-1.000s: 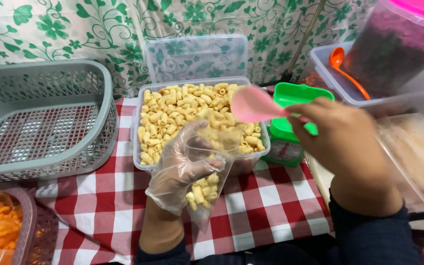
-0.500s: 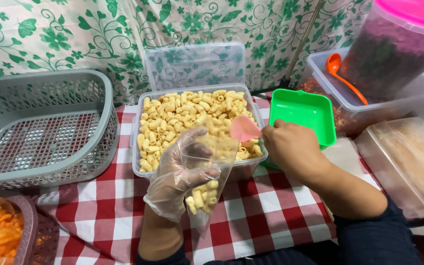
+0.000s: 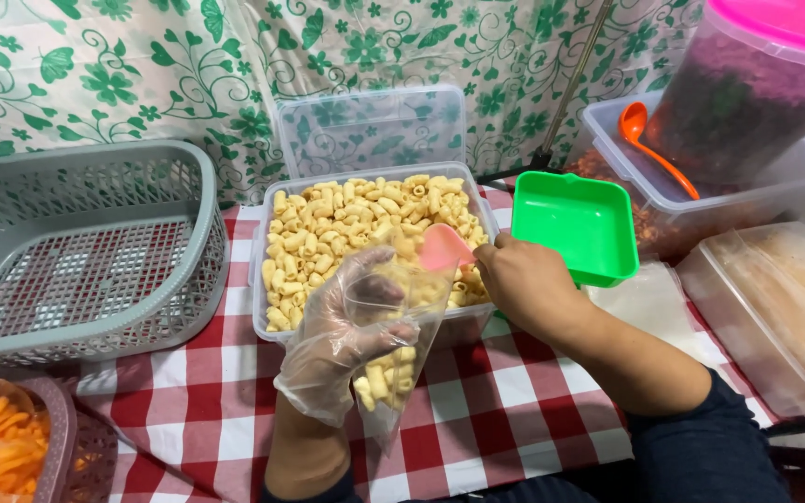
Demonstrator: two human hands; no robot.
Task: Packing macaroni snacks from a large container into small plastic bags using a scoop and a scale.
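The left hand (image 3: 342, 340), in a thin clear glove, is closed around the mouth of a small clear plastic bag (image 3: 393, 359) and holds it open just in front of the tub. The bag hangs down from the grip over the red checked bench (image 3: 505, 419), and its lower part is already filled with pale, short curled snack pieces. The right hand (image 3: 524, 289) is bare and is clenched on the handle of a pink scoop (image 3: 444, 250); the bowl of the scoop sits at the bag's mouth, touching the heap of pieces at the 5 o'clock corner of the clear tub (image 3: 375, 242).

I judge the bag to be very light, soft and slippery, with no stiffness of its own, so it keeps its shape only where the fingers spread it. The best place to hold it is the upper rim, as now, pinched at two sides; a grip lower down would crush the pieces, which look dry and brittle. The scoop is stiff plastic and light, and it is held at the handle end, though the handle itself is mostly hidden by the hand, so I cannot say how long it is.

At 9 o'clock of the tub stands a grey basket (image 3: 95, 251). At 3 o'clock lies a green square lid (image 3: 575, 224), and at 12 o'clock a clear lid (image 3: 370, 126) leans on the wall.
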